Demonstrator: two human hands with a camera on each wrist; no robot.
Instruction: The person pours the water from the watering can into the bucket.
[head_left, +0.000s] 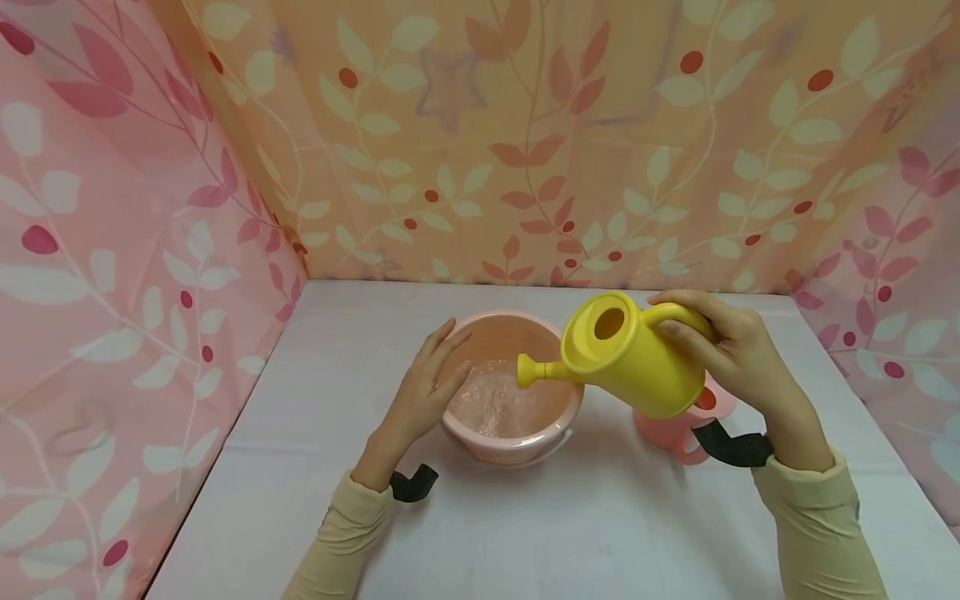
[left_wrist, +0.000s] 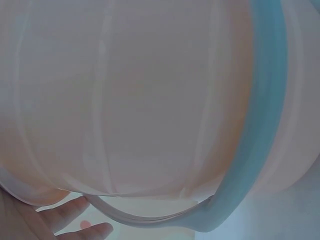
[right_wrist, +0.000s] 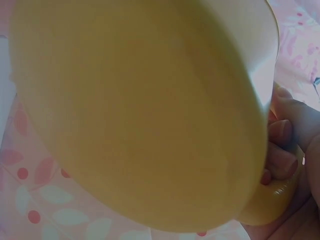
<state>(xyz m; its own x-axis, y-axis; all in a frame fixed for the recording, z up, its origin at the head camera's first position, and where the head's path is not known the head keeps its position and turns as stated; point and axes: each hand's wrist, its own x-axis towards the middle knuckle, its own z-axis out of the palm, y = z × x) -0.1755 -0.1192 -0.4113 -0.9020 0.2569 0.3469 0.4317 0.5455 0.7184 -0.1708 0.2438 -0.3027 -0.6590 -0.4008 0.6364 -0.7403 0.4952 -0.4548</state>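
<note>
My right hand (head_left: 723,350) grips the handle of a yellow watering can (head_left: 637,367), fingers curled round it in the right wrist view. The can is tilted to the left, its spout head (head_left: 528,371) over a pale pink bucket (head_left: 517,446). Rippled water (head_left: 495,404) lies inside the bucket. My left hand (head_left: 427,383) rests at the bucket's left rim with its fingers extended and spread. The left wrist view is filled by the bucket's ribbed side (left_wrist: 150,100) and its curved carrying handle (left_wrist: 267,110), with fingertips at the lower left.
A pink watering can or pitcher (head_left: 678,435) stands right of the bucket, partly hidden behind the yellow can. Everything stands on a white-covered table (head_left: 555,533). Leaf-patterned curtains (head_left: 487,150) hang along the back and both sides.
</note>
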